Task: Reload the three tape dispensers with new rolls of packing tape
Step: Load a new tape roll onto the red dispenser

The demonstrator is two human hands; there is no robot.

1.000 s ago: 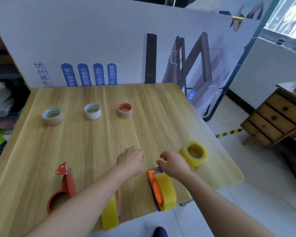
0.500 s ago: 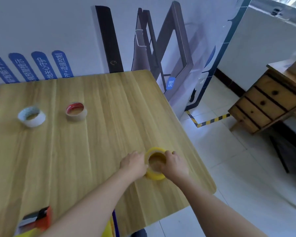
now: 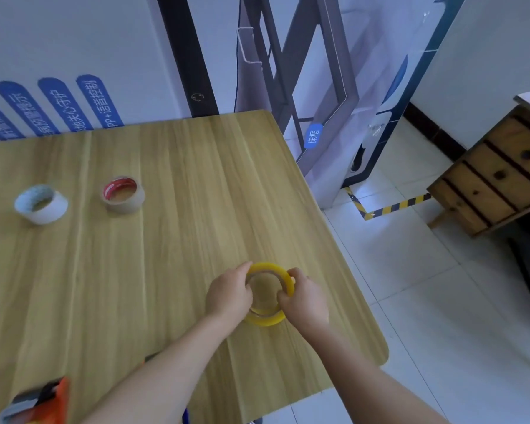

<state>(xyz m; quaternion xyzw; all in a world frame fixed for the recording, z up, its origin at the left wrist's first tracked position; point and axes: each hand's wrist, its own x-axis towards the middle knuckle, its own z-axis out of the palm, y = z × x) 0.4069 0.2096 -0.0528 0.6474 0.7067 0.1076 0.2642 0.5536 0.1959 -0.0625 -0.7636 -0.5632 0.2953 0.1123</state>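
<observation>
A yellow tape roll point(image 3: 269, 318) is near the right front of the wooden table point(image 3: 172, 228), tilted up off the surface. My left hand point(image 3: 228, 296) grips its left side and my right hand point(image 3: 305, 298) grips its right side. Farther back on the left stand a white tape roll point(image 3: 41, 204) and a tape roll with a red core point(image 3: 122, 194). At the bottom left corner an orange tape dispenser point(image 3: 37, 403) is partly in view. The other dispensers are out of view or hidden by my left arm.
The table's right edge and rounded front corner lie just right of my hands, with white tiled floor point(image 3: 426, 301) beyond. A wooden drawer unit point(image 3: 496, 175) stands at the right. A printed display board point(image 3: 104, 56) rises behind the table.
Both hands left the orange dispenser, moved right to the yellow roll and took hold of it; it is now tilted up. The view has swung to the right.
</observation>
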